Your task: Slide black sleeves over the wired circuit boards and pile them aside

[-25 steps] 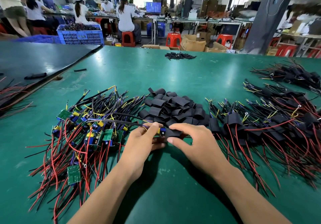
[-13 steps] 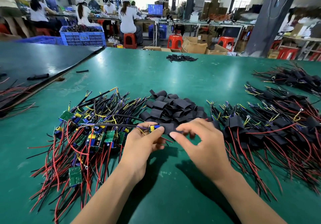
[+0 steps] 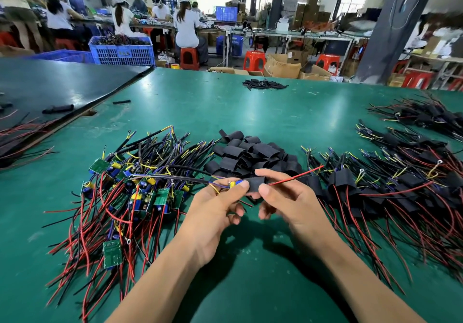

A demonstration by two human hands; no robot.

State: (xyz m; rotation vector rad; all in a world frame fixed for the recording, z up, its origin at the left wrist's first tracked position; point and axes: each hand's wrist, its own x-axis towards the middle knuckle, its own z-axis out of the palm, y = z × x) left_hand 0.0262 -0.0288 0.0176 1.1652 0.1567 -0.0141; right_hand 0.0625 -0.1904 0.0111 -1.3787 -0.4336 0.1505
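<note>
Head view: left grip (image 3: pixel 213 210) pinches wired circuit board (image 3: pixel 233 184); right grip (image 3: pixel 293 202) pinches black sleeve (image 3: pixel 254 182) partly over it, red wire (image 3: pixel 295 176) poking out right, above desk (image 3: pixel 250 285).

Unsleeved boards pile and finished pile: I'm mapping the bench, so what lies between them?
The heap of loose black sleeves lies between them, seen in the head view.

Left hand (image 3: pixel 213 210), right hand (image 3: pixel 293 202) raised; sleeve (image 3: pixel 255 182) seemingly further over board (image 3: pixel 233 184).
</note>
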